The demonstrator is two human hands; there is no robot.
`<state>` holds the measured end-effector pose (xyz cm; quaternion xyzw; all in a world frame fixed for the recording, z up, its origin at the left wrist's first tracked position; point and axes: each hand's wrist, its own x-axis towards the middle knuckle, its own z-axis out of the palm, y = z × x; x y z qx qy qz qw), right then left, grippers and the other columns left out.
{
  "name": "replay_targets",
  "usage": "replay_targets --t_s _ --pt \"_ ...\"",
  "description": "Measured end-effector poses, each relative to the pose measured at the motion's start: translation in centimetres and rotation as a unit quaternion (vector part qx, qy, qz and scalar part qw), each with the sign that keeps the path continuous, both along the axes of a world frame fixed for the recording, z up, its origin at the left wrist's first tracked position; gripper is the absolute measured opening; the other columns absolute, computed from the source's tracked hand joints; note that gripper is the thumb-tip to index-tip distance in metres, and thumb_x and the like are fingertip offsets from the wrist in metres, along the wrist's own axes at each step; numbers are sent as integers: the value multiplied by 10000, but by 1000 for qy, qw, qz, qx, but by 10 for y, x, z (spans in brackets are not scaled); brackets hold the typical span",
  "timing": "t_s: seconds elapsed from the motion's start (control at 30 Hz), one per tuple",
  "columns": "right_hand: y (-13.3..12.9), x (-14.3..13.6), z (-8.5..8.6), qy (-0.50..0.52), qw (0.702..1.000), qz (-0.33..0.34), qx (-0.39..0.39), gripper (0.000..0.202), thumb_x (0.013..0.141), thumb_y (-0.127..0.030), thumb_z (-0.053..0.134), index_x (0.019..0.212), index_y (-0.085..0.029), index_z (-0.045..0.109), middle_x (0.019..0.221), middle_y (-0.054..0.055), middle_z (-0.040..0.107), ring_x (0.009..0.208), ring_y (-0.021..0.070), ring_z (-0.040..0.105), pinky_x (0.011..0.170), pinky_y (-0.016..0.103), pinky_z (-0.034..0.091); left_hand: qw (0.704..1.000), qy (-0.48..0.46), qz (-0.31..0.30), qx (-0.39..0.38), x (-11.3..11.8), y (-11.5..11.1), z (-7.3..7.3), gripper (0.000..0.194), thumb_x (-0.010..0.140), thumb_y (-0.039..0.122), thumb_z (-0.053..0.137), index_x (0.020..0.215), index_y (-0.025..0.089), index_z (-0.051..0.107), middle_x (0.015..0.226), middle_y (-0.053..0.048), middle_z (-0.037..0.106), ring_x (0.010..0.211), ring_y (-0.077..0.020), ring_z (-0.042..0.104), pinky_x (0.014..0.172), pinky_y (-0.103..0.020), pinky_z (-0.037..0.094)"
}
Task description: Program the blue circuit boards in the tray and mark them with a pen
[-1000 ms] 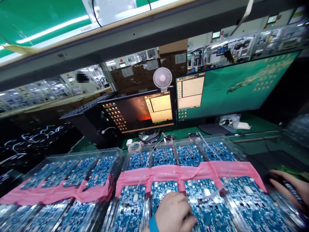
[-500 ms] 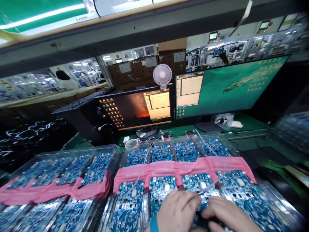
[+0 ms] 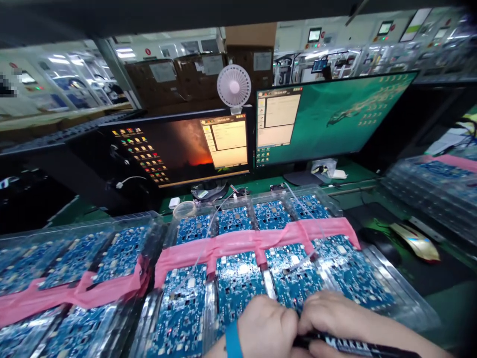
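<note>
Low in the picture, my two hands meet over a tray of blue circuit boards (image 3: 238, 291). My right hand (image 3: 331, 315) is closed round a black marker pen (image 3: 348, 344) with white lettering, which lies nearly level and points left. My left hand (image 3: 264, 325), with a blue band at the wrist, is closed at the marker's left end; its fingertips are partly hidden. Under the hands is another board (image 3: 294, 273), with a thin pale cable across it. Pink strips (image 3: 238, 241) run between the rows of boards.
A second tray of boards (image 3: 122, 248) stands at the left. Two monitors (image 3: 179, 144) and a small white fan (image 3: 234, 87) are behind. To the right are a black mouse (image 3: 378, 243), a gold mouse (image 3: 417, 241) and stacked clear trays (image 3: 428, 189).
My view has tilted down and turned right, so the scene sits higher and further left. The marker's lettered barrel now shows in my right hand; both hands remain close together.
</note>
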<state>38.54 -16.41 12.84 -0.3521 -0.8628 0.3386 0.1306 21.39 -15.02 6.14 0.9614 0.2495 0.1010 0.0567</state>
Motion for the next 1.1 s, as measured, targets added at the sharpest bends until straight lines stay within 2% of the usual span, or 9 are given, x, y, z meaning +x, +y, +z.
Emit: replay_targets --t_s 0.13,0.2,0.23,0.3,0.37,0.4,0.6,0.77,1.1 --pt "-1 9 3 11 998 31 -44 227 775 -223 378 882 -196 576 820 51 616 762 174 563 705 303 431 999 23 -3 -45 -1 0 6 341 644 461 591 604 166 425 517 37 515 462 -133 495 445 -261 338" --pt "-1 16 -3 67 996 -3 -55 240 786 -276 364 892 -199 565 786 46 605 743 177 556 689 308 432 998 7 4 -55 -4 2 7 283 680 416 573 645 163 449 568 21 527 520 -140 505 495 -270 368" --pt "-1 21 -8 107 991 -51 -59 257 796 -301 342 894 -197 555 750 41 592 703 172 549 648 298 436 998 -3 12 -59 -6 3 8 248 708 391 550 677 161 465 598 11 532 554 -143 507 528 -278 381" --pt "4 28 -20 174 961 -210 -55 253 809 -316 309 850 -192 527 693 29 553 634 156 520 556 262 423 997 -28 33 -68 -8 6 7 194 762 348 495 744 154 489 662 -9 538 625 -146 504 596 -297 395" --pt "13 33 -31 173 917 -355 -44 184 806 -294 337 773 -192 486 650 8 514 582 138 488 500 235 394 995 -51 42 -78 -8 9 4 174 786 323 472 793 151 500 732 -25 541 714 -151 497 676 -319 394" --pt "19 34 -36 156 907 -389 -40 141 796 -278 371 751 -193 474 651 2 511 588 135 489 510 232 393 994 -57 39 -83 -8 10 2 171 784 318 481 810 151 503 769 -29 543 768 -156 491 722 -330 387" --pt "50 32 -56 97 933 -342 -50 166 765 -323 477 846 -203 557 839 12 598 785 167 545 689 265 420 995 -37 56 -72 -3 10 -13 188 743 323 549 819 152 530 822 -24 560 949 -169 440 918 -348 288" --pt "53 31 -68 54 937 -343 -47 228 816 -293 373 746 -195 566 749 0 596 737 158 541 665 272 404 996 -9 60 -68 0 10 -13 199 769 330 510 805 139 548 806 -34 562 933 -167 445 927 -348 277" --pt "57 27 -74 4 948 -317 -22 175 798 -247 402 704 -206 544 709 -20 584 682 137 538 640 259 385 996 -13 56 -74 2 13 -12 199 766 333 517 802 141 556 811 -35 569 905 -167 460 905 -349 297"
